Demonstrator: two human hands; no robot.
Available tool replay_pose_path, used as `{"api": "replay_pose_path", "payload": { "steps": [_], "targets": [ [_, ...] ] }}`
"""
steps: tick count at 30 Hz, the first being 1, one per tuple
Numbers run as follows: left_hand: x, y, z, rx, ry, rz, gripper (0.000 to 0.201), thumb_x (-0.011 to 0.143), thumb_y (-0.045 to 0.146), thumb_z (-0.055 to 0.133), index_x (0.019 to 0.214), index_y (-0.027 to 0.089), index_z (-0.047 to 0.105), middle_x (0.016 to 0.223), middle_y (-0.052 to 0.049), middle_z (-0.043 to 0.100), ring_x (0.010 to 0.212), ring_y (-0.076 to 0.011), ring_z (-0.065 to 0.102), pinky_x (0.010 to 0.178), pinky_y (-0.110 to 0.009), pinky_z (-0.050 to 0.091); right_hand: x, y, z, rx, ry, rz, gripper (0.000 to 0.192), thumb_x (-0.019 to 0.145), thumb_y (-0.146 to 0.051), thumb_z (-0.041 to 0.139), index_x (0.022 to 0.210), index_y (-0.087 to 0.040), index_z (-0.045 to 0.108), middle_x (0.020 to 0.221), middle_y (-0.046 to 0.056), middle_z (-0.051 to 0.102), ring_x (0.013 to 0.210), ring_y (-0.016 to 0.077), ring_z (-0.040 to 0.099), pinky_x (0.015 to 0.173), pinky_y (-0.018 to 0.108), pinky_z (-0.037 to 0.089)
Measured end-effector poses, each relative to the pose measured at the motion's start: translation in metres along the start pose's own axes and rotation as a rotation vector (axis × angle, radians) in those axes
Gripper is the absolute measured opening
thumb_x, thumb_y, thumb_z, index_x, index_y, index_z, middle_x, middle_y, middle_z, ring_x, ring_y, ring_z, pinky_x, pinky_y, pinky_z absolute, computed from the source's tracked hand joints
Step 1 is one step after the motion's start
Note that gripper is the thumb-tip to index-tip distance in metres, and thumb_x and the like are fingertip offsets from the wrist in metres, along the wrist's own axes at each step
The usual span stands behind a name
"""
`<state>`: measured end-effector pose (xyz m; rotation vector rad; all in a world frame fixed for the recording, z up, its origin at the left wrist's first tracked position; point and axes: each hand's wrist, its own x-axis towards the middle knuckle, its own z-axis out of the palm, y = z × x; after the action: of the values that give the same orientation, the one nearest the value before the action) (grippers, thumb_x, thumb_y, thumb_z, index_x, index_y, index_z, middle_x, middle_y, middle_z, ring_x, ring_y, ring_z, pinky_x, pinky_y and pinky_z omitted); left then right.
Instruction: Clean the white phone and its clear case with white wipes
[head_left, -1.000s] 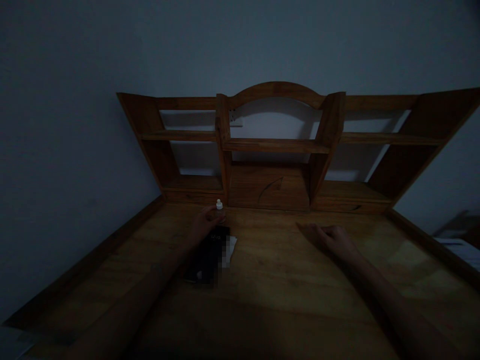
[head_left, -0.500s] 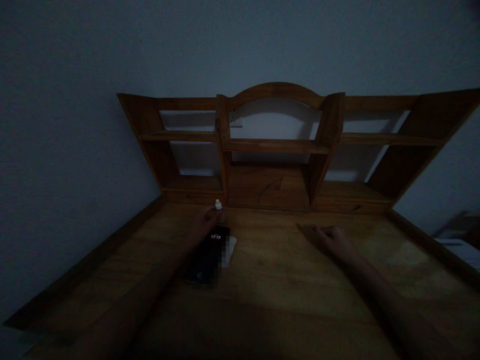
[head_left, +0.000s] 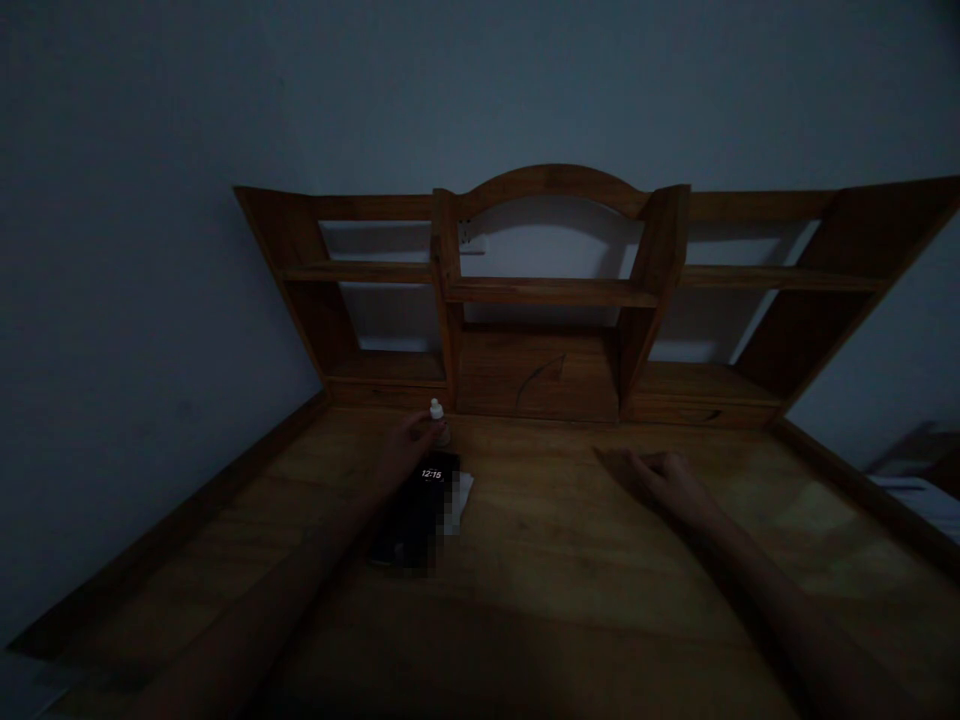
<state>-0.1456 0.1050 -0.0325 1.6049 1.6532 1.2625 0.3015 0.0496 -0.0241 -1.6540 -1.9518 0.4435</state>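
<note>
The scene is dim. My left hand [head_left: 407,447] reaches to the back of the wooden desk [head_left: 570,560] and its fingers close around a small bottle with a white cap [head_left: 436,420] that stands upright. Just in front of that hand lies a dark phone [head_left: 416,510] with its screen lit, and a white paper [head_left: 461,497] sticks out beside it. My right hand [head_left: 664,478] rests palm down on the desk to the right, fingers loosely curled, holding nothing.
A wooden hutch with shelves [head_left: 551,292] stands along the desk's back edge against a pale wall. Raised wooden rims run along the left [head_left: 172,540] and right sides of the desk. A wall socket [head_left: 472,240] shows behind the shelves.
The phone screen lit up between the first and second frame. Both hands have stayed almost still; the bottle stands in the same place.
</note>
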Motion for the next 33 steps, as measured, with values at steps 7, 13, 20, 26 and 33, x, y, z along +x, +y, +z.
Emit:
{"api": "replay_pose_path", "payload": {
  "steps": [7,13,20,26,33],
  "targets": [
    [0.002,0.001,-0.001,0.001,0.062,-0.011,0.058,0.074,0.064,0.065,0.113,0.022,0.069,0.066,-0.001,0.067,0.054,-0.0149,0.057,0.05,-0.023,0.039,0.001,0.004,0.001,0.005,0.003,-0.004,0.069,0.093,-0.067,0.032,0.052,-0.015,0.051,0.049,0.001,0.045,0.047,0.0118,0.038,0.047,0.026,0.025],
    [-0.001,0.008,-0.002,-0.001,0.096,-0.013,0.053,0.073,0.06,0.068,0.11,0.022,0.072,0.069,-0.002,0.07,0.06,-0.017,0.061,0.054,-0.025,0.041,0.001,0.005,0.002,0.017,0.004,-0.01,0.069,0.092,-0.068,0.033,0.052,-0.015,0.053,0.049,0.001,0.045,0.046,0.0111,0.036,0.047,0.026,0.023],
    [-0.003,0.008,-0.004,-0.018,0.089,-0.016,0.054,0.073,0.06,0.069,0.11,0.021,0.071,0.079,-0.005,0.073,0.067,-0.0195,0.066,0.059,-0.026,0.045,0.0,0.003,0.001,0.02,-0.004,-0.018,0.069,0.093,-0.068,0.033,0.054,-0.015,0.054,0.051,0.002,0.046,0.048,0.0122,0.038,0.048,0.027,0.025],
    [0.0,0.006,-0.003,-0.042,0.112,-0.002,0.047,0.073,0.056,0.071,0.104,0.022,0.072,0.099,-0.008,0.075,0.083,-0.0227,0.069,0.07,-0.03,0.051,0.001,0.005,0.001,0.008,-0.002,-0.002,0.068,0.093,-0.068,0.033,0.052,-0.016,0.05,0.049,0.001,0.045,0.047,0.0126,0.04,0.048,0.027,0.025],
    [0.002,0.0,-0.001,-0.094,0.118,0.018,0.045,0.073,0.055,0.072,0.103,0.022,0.071,0.102,-0.009,0.074,0.087,-0.0231,0.07,0.075,-0.032,0.054,0.0,0.001,-0.001,0.015,-0.013,-0.002,0.067,0.093,-0.067,0.032,0.052,-0.016,0.049,0.05,0.001,0.046,0.047,0.0125,0.039,0.048,0.027,0.025]
  ]
}}
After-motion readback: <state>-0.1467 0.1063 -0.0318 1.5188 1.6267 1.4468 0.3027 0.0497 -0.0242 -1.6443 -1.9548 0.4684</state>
